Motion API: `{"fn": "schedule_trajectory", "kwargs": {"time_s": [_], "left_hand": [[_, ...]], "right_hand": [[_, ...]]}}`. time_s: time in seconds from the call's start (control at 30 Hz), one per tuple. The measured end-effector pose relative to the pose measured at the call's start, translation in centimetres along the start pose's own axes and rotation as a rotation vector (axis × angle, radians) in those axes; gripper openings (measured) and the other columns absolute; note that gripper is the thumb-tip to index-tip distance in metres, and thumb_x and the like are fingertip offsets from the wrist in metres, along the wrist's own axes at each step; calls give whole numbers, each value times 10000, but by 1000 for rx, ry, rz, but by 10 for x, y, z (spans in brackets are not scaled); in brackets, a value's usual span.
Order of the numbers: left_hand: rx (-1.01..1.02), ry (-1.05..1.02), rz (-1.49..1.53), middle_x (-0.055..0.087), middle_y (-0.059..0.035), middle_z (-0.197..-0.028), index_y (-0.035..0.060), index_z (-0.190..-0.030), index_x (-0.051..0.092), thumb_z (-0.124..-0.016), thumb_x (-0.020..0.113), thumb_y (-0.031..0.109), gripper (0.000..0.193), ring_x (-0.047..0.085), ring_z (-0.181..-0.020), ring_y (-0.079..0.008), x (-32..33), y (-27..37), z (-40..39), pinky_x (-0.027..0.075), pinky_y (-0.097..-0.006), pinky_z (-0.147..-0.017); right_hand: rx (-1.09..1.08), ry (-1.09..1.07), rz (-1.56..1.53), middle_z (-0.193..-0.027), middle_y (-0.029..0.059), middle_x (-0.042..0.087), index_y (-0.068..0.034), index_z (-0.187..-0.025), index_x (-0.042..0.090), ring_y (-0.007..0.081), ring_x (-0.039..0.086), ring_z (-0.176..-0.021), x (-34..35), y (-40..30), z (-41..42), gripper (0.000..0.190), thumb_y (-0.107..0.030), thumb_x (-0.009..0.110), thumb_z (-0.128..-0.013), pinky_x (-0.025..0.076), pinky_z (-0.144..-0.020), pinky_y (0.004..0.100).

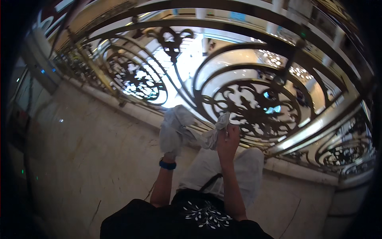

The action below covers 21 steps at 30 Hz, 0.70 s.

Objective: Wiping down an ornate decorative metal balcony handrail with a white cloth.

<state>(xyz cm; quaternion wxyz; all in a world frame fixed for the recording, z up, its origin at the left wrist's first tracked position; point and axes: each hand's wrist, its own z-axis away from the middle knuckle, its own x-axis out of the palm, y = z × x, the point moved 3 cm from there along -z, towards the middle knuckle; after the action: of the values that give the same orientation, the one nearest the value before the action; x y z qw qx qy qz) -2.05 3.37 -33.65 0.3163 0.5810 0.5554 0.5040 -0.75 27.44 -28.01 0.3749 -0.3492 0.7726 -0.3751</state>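
Note:
A pale grey-white cloth (176, 127) covers my left hand (170, 155) almost to the wrist, so its fingers are hidden. Above the elbow-length bare forearm, a dark blue band (167, 165) circles that wrist. The cloth runs across in a twisted strip to my right hand (229, 140), whose fingers are closed around its other end. A bunched bit of cloth sticks up past these fingers. Both hands are in front of an ornate bronze-coloured metal railing (256, 110), above my knees in light trousers (200, 173). Whether either hand touches the railing cannot be told.
A pale stone kerb (143, 121) runs under the railing, beside a veined stone floor (89, 143). Through the scrollwork a brightly lit lower level (185, 65) shows. A slanting metal post (316, 125) stands at right, and a thick top rail (215, 6) crosses above.

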Motion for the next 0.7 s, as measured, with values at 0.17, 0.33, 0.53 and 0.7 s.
{"fn": "schedule_trajectory", "kwargs": {"time_s": [0.17, 0.33, 0.53, 0.7], "left_hand": [[13, 34, -222, 613, -65, -1202, -4, -1347, 502, -997, 540, 106, 369, 606, -1061, -172, 31, 38, -5, 513, -299, -900], [438, 186, -511, 653, -94, -1045, -19, -1138, 627, -792, 762, 29, 374, 642, -928, -205, 105, 85, -6, 514, -304, -827], [710, 327, -558, 654, -115, -1086, -22, -1234, 590, -850, 724, 32, 411, 642, -1013, -186, 198, 141, -51, 533, -318, -804], [885, 254, -645, 626, -246, -1129, -41, -1201, 592, -869, 693, 144, 393, 626, -1041, -393, 241, 201, -120, 528, -475, -844]], "right_hand": [[345, 100, -98, -990, 111, 637, 19, -1132, 654, 130, 568, -794, -91, 57, 12, 219, -130, 612, -976, 453, -602, 319], [121, 595, -526, -1145, 137, 636, 63, -1253, 583, 199, 647, -1014, -173, 34, -5, 297, -118, 531, -1024, 580, -902, 410], [-304, 656, -126, -1213, 213, 616, 64, -1278, 552, 308, 633, -1145, -223, -28, -34, 317, -30, 563, -974, 508, -1002, 436], [-273, 474, -19, -1246, 216, 612, 51, -1324, 515, 316, 645, -1128, -232, -89, -79, 417, -36, 619, -929, 538, -939, 396]]}}
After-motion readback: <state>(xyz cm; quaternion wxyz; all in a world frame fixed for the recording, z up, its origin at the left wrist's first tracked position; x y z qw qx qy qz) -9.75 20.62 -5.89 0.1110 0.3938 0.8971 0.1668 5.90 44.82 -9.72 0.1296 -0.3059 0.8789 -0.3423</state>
